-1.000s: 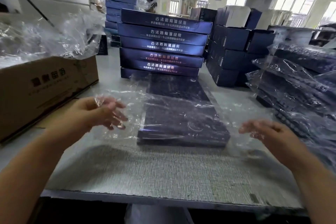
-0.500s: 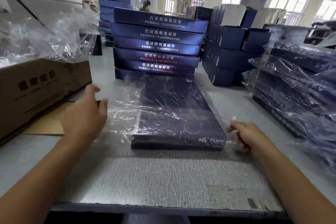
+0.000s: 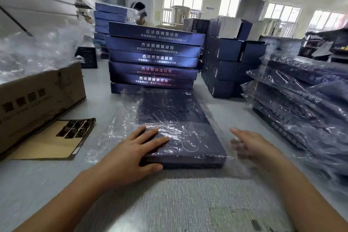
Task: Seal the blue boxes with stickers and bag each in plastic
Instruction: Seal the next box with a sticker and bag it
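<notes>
Hard to tell where the plastic bag (image 3: pixel 120 130) ends: clear, crinkled film, edges lost against the grey table (image 3: pixel 169 199), with its mouth impossible to place. Blurred right hand (image 3: pixel 250 145), fingers spread wide and holding nothing, just beside the near right corner of the blue box (image 3: pixel 180 130), with loose film under and around the fingertips; contact with the box cannot be told. Flat left hand (image 3: pixel 137 149), palm down on the box's near left corner through the film, thumb curled against the near edge, fingers open, pressing rather than gripping. No sticker discernible on the box; a faint ring printed on the lid just right of the left fingertips. Box long, flat, dark blue, matte, lying lengthwise away from the hands on the woven-textured table surface.

Beyond the far end of the box, a stack of blue boxes (image 3: pixel 154 58), 6 counted, lowest one partly hidden, glossy sides with pale lettering. Right of the right hand, bagged boxes (image 3: pixel 293 111) piled slantwise, glinting. Left of the left hand, a tan sticker sheet (image 3: pixel 56 141) with dark labels, partly tucked under a brown cardboard carton (image 3: pixel 37 100) brimming with crumpled film. Further back, darker cartons (image 3: pixel 224 62) stacked, and a person's head (image 3: pixel 137 8) half hidden behind boxes.
</notes>
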